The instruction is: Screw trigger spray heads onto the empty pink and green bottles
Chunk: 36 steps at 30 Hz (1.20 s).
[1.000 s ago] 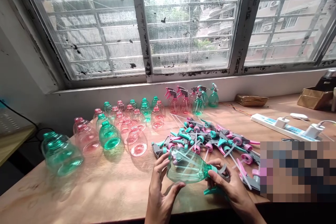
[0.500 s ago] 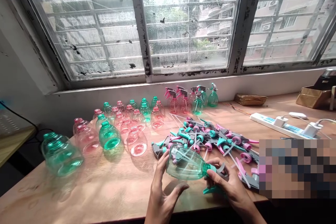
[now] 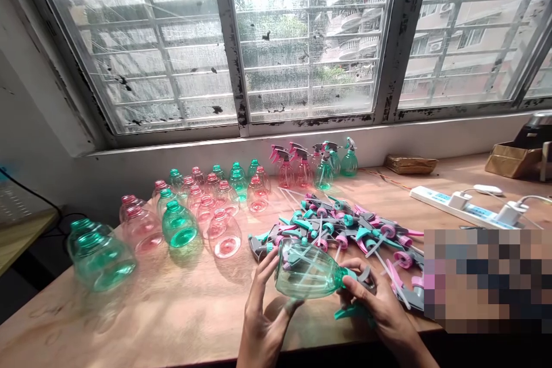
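A clear green spray bottle (image 3: 306, 270) lies tilted on its side in the air over the near table edge, its base to the left. My left hand (image 3: 267, 299) cups the base end, fingers behind it and thumb against its underside. At the neck, my right hand (image 3: 373, 302) is closed round the grey and teal trigger sprayer (image 3: 351, 310), thumb on the collar. The sprayer's collar sits at the bottle's mouth; how tightly cannot be seen. Just behind the bottle spreads a heap of loose trigger sprayers (image 3: 328, 224) in pink, teal and grey.
Open pink bottles (image 3: 224, 236) and green bottles (image 3: 103, 264) stand in rows on the left. By the wall stand several bottles with sprayers fitted (image 3: 304, 169). A power strip (image 3: 470, 207) and a brown packet (image 3: 409, 164) lie to the right. A blurred patch covers the lower right.
My left thumb has come up against the underside of the bottle. The bottle has shifted very slightly; my right hand keeps its hold at the neck.
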Available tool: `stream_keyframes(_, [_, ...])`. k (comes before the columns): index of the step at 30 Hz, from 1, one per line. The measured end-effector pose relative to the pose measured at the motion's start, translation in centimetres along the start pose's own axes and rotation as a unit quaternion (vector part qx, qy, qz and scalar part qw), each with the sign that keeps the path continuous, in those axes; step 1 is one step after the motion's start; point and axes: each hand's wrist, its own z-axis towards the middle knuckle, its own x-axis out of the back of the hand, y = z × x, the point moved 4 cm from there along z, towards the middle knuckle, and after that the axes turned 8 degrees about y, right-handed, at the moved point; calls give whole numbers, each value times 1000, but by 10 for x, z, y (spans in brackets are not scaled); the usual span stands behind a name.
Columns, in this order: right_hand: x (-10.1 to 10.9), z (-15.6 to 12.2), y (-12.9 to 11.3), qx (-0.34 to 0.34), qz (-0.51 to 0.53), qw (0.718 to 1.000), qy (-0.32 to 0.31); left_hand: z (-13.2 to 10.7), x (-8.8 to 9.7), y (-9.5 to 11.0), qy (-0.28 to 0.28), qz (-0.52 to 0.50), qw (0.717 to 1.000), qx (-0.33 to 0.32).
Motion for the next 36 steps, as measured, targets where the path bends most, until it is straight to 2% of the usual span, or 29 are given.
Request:
stream_keyframes(3, [-2,-1,2,-16,7,1000,-12,0,1,2,15,22,999,-19])
stream_keyframes(6, [-3,-1,3,-33,16,999,-17,0,2,0,15,2,1000,2])
stream_keyframes(11, [0,1,0,-7,6,1000,-6,1,2,0,-11,16,1000,-6])
stream_keyframes(15, [0,1,-1,15,-9,1000,-1,-1,1,-3,-10,12,1000,3])
stream_keyframes(21, [-3,-2,3,-14,-6,1000,-26,-3,4,-5,20,-3,1000,5])
stream_keyframes(23, [-3,-2,3,-18,-7,999,-31,-2,5,-5,12,2,1000,5])
stream_keyframes(27, [0,0,0,-4,7,1000,-23,1,4,-1,-27,44,998,-43])
stream_keyframes(31, [2,1,-1,3,13,1000,-5,1,4,-1,-43,43,994,-88])
stream_keyframes(36, [-2,-2,-1,1,-6,1000,-15,-2,5,-6,-24,34,999,-27])
